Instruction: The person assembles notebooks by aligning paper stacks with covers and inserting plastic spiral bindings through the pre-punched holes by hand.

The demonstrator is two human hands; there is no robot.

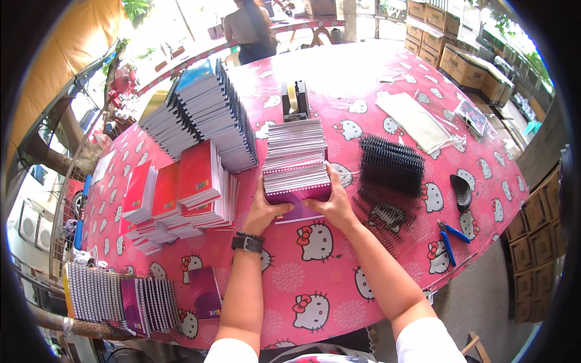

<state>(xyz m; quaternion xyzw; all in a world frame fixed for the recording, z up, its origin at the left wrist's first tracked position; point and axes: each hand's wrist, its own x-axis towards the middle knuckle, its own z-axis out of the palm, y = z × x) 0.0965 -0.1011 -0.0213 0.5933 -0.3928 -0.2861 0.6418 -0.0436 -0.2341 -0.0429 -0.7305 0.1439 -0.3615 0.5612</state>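
You are gripping the punched stack (296, 160) between left hand (264, 209) and right hand (336, 204), on the pink tablecloth (336, 272) before the tape dispenser (304, 103), seemingly squaring it, far fingertips hiding from view, the next move probably calling for even side pressure.

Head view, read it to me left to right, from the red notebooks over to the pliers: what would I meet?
Red notebooks, left hand, purple-fronted notebook stack, right hand, black binding coils, blue-handled pliers.

Pink tbl (345, 260) over gray flr (475, 296) (bright daylight (163, 36) bhnd).
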